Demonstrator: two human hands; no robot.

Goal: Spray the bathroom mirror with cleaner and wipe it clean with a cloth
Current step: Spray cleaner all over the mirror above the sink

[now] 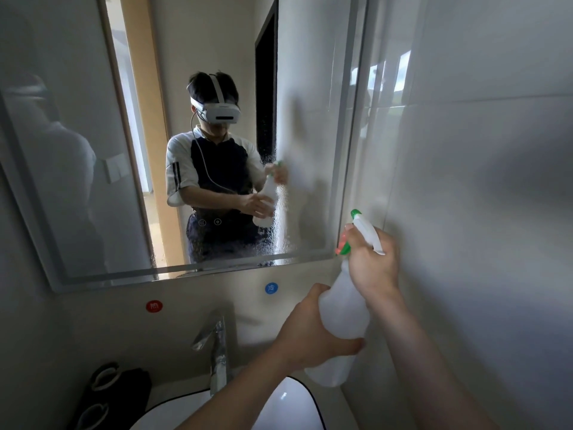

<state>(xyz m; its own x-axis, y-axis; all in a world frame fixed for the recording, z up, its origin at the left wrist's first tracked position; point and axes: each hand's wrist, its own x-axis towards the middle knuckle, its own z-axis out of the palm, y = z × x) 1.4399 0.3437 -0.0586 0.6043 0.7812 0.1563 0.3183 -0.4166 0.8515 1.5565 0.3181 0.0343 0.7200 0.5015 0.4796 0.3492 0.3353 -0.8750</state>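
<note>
Before the mirror, the right hand grips the spray bottle at its trigger head while the left hand wraps its body, nozzle toward the droplet-misted lower right glass. Spraying looks underway; wiping needs a cloth, none visible. Below sit a faucet, white basin and pale tiled walls.

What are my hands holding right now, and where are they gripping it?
Both hold the spray bottle: the right hand grips the neck at the trigger head, and the left hand grips the lower body.
</note>
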